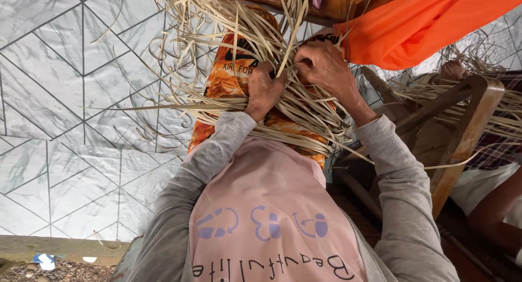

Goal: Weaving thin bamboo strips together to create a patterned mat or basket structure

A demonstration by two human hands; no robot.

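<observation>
Pinching thin straw strips [304, 105], the left hand [265, 89] and right hand [326, 70] are closed tight; dry strips are being bent and may snap.

Daylight, soft and even, no hard sun. Pale tiled floor [65, 97] reads bright, with mild sheen and no blown-out glare. My hands and the straw strips [304, 113] cast only faint, diffuse shadows. Orange cloth [429, 21] is vivid, close to oversaturated. Lower right under the wooden chair frame [462, 135] falls dim. Centre is sharp. Tile lines bow toward the left edge from wide-lens distortion. Slight softness at the corners.
</observation>
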